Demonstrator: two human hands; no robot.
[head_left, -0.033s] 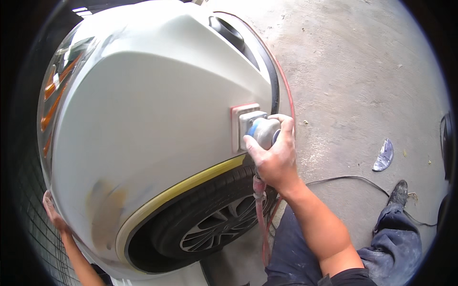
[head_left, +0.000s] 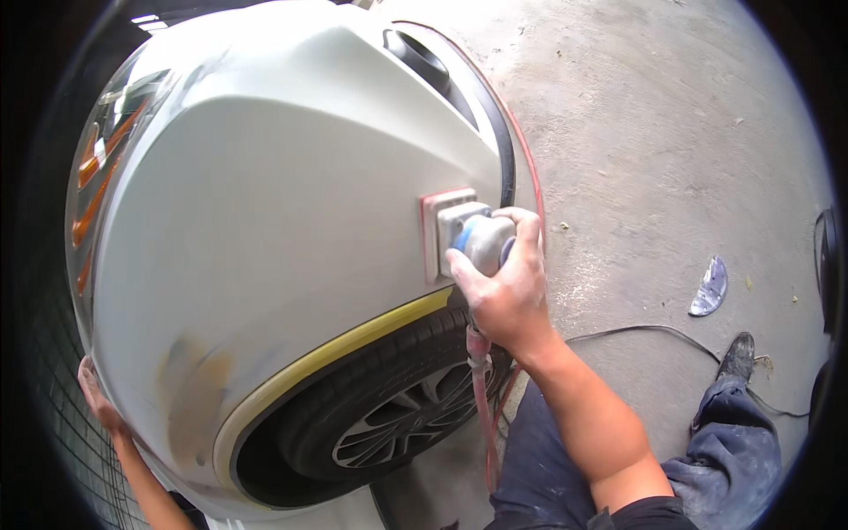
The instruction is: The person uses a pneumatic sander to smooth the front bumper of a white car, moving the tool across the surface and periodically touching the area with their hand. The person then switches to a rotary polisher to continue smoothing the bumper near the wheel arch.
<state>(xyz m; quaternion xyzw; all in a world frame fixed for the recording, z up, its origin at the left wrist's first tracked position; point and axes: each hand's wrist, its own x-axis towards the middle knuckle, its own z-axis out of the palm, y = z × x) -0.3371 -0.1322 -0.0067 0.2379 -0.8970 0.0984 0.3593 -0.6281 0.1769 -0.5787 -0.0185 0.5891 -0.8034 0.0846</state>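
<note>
Bare concrete floor (head_left: 671,132) of a workshop, dusty, running out to the right of the hands; a dark cable (head_left: 654,331) trails across it and a scrap of blue-grey sheet (head_left: 709,287) lies well off to the right.

White car body panel (head_left: 283,238) fills the view ahead and to the left. Right hand (head_left: 505,291) is wrapped over a small air sander (head_left: 473,237), fingers closed around its rounded housing. The sander's rectangular pad sits flat against the panel, just above the yellow masking tape (head_left: 353,340) that follows the wheel arch; the tyre (head_left: 397,397) lies directly below the hand. A red hose (head_left: 481,397) drops from the wrist side toward the floor.

Left hand (head_left: 97,393) is far off at the panel's lower left edge, palm apparently pressed on it; whether the fingers grip anything I cannot tell. A patch of dull grey filler (head_left: 190,389) lies between the two hands, nearer the left one.
</note>
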